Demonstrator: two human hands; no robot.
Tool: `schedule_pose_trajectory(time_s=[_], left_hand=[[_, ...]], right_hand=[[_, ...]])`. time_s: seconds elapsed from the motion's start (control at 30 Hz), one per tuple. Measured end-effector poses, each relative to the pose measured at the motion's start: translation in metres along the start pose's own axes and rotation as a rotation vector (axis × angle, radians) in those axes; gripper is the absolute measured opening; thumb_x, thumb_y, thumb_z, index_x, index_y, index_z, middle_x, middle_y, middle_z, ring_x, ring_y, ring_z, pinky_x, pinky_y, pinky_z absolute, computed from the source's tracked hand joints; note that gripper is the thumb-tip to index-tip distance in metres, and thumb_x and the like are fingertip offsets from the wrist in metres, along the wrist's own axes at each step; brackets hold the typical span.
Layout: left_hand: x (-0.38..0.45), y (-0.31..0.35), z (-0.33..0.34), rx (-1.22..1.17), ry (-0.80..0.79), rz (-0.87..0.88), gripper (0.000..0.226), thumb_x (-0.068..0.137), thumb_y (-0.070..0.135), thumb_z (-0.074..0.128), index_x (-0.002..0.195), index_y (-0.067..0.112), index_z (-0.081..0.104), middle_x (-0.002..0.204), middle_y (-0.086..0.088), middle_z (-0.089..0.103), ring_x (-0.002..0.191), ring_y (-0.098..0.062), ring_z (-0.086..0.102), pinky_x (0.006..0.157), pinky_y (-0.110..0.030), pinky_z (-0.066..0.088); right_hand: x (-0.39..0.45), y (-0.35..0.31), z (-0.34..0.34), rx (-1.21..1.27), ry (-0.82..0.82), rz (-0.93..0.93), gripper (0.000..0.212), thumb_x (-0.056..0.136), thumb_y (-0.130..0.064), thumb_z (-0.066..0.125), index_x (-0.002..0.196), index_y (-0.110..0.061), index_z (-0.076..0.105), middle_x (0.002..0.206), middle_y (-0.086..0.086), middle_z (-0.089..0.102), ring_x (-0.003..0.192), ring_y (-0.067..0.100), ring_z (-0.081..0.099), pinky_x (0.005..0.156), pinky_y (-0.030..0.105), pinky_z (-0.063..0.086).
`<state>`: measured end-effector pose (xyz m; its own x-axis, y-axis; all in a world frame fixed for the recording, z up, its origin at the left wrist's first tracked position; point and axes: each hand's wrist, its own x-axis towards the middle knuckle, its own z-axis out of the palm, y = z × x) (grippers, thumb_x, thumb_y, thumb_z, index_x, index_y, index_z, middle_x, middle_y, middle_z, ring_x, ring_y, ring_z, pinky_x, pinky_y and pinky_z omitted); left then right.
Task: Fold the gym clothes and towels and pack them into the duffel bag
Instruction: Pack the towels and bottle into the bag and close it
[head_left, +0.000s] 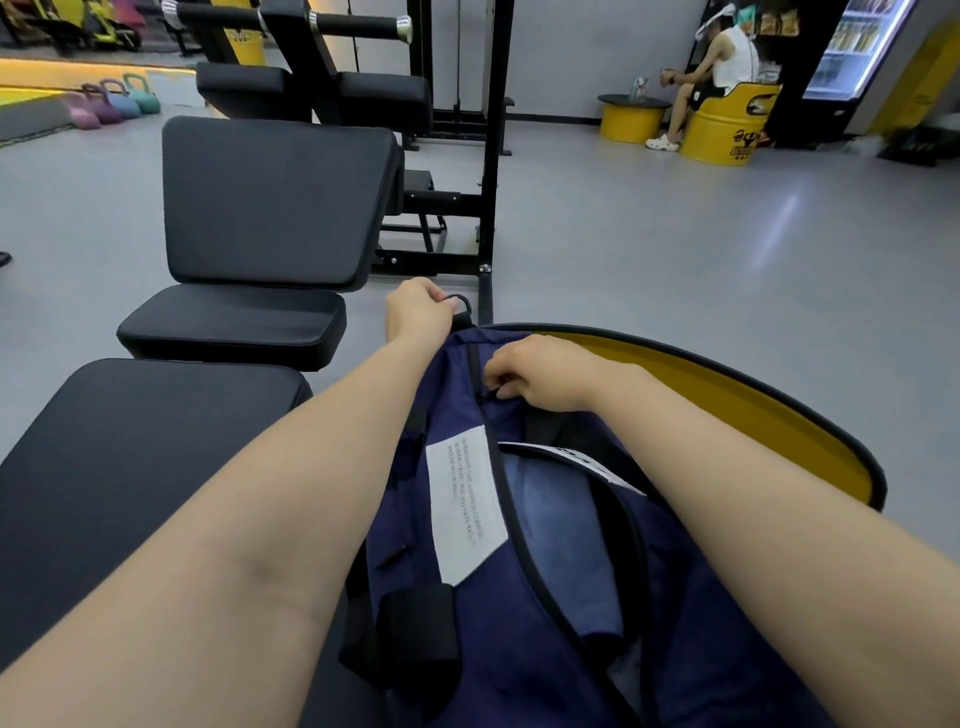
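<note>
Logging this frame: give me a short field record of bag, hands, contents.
bag: navy duffel, zip partly open
left hand: grips the black loop at the bag's far end
right hand: pinches at the zip
contents: blue fabric visible inside
label: white tag on bag
support: yellow surface, black rim
beside: black bench

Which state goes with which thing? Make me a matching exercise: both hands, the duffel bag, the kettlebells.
Things:
1. left hand
2. right hand
3. duffel bag
4. kettlebells

States:
A. partly unzipped, blue cloth showing inside
B. lined up on the floor, far left
C. gripping the black loop at the bag's far end
D. pinching at the zipper

Pairs: 1-C, 2-D, 3-A, 4-B
</note>
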<state>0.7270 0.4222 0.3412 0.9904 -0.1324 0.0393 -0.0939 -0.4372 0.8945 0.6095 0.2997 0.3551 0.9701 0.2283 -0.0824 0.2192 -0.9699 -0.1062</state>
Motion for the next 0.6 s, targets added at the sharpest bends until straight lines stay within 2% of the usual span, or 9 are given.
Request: schedule_pose_trajectory(time_s=[0.07,0.13,0.2,0.27,0.33,0.4,0.47,0.53,0.6], left_hand=[[-0.005,0.001,-0.002,0.012,0.003,0.010,0.024,0.087,0.018,0.066,0.070,0.020,0.050,0.094,-0.008,0.063,0.087,-0.025,0.064,0.083,-0.039,0.055],[-0.017,0.003,-0.007,0.087,0.029,0.097,0.023,0.085,0.017,0.069,0.074,0.016,0.048,0.088,-0.004,0.058,0.079,-0.021,0.055,0.073,-0.032,0.049],[-0.034,0.006,-0.012,0.223,0.015,0.172,0.027,0.085,0.025,0.069,0.076,0.013,0.047,0.085,-0.005,0.056,0.077,-0.023,0.053,0.067,-0.031,0.042],[-0.051,0.008,-0.013,0.475,-0.139,0.147,0.035,0.086,0.044,0.062,0.073,0.012,0.053,0.086,-0.009,0.062,0.082,-0.029,0.060,0.067,-0.032,0.046],[-0.063,0.011,-0.014,0.673,-0.315,0.072,0.049,0.086,0.055,0.053,0.083,0.008,0.062,0.092,-0.013,0.067,0.088,-0.031,0.064,0.072,-0.031,0.052],[-0.071,0.017,-0.015,0.662,-0.464,-0.009,0.047,0.088,0.050,0.050,0.081,0.005,0.061,0.083,-0.010,0.066,0.072,-0.024,0.063,0.057,-0.020,0.050],[-0.079,0.029,-0.018,0.559,-0.605,-0.150,0.037,0.093,0.037,0.048,0.069,0.009,0.053,0.066,-0.003,0.054,0.050,-0.015,0.044,0.036,-0.012,0.035],[-0.079,0.035,-0.019,0.550,-0.696,-0.195,0.029,0.093,0.027,0.048,0.069,0.012,0.050,0.063,0.000,0.051,0.047,-0.012,0.034,0.041,-0.015,0.029],[-0.077,0.034,-0.016,0.550,-0.706,-0.183,0.023,0.091,0.019,0.049,0.069,0.012,0.051,0.065,0.000,0.053,0.047,-0.012,0.034,0.047,-0.019,0.026]], right_hand=[[-0.006,-0.002,-0.003,0.038,-0.016,0.009,0.010,0.090,-0.012,0.059,0.095,-0.015,0.065,0.096,-0.002,0.067,0.090,0.019,0.057,0.081,0.036,0.048],[-0.013,-0.003,-0.006,0.068,-0.005,0.016,0.007,0.090,-0.011,0.059,0.094,-0.014,0.064,0.095,0.000,0.066,0.090,0.021,0.058,0.081,0.037,0.047],[-0.018,-0.006,-0.009,0.062,0.023,0.019,0.004,0.091,-0.012,0.058,0.091,-0.013,0.062,0.093,-0.001,0.061,0.090,0.023,0.057,0.079,0.037,0.046],[-0.023,-0.010,-0.013,0.046,0.054,0.015,0.003,0.092,-0.012,0.057,0.090,-0.014,0.058,0.092,-0.002,0.054,0.090,0.022,0.054,0.076,0.035,0.042],[-0.028,-0.014,-0.016,0.040,0.080,0.007,0.002,0.093,-0.012,0.056,0.093,-0.013,0.058,0.095,-0.001,0.054,0.092,0.023,0.052,0.078,0.035,0.042],[-0.032,-0.018,-0.017,0.016,0.100,0.000,0.008,0.094,-0.012,0.055,0.100,-0.012,0.060,0.104,0.003,0.058,0.097,0.025,0.054,0.081,0.038,0.044],[-0.036,-0.019,-0.016,-0.007,0.113,-0.002,0.010,0.094,-0.012,0.054,0.102,-0.013,0.060,0.108,0.004,0.058,0.100,0.026,0.054,0.082,0.039,0.045],[-0.040,-0.020,-0.013,-0.021,0.113,-0.003,0.010,0.094,-0.012,0.054,0.102,-0.013,0.059,0.108,0.004,0.058,0.100,0.025,0.054,0.080,0.037,0.044],[-0.043,-0.020,-0.009,-0.004,0.113,-0.002,0.009,0.094,-0.011,0.054,0.101,-0.011,0.059,0.107,0.004,0.058,0.101,0.025,0.054,0.078,0.036,0.044]])
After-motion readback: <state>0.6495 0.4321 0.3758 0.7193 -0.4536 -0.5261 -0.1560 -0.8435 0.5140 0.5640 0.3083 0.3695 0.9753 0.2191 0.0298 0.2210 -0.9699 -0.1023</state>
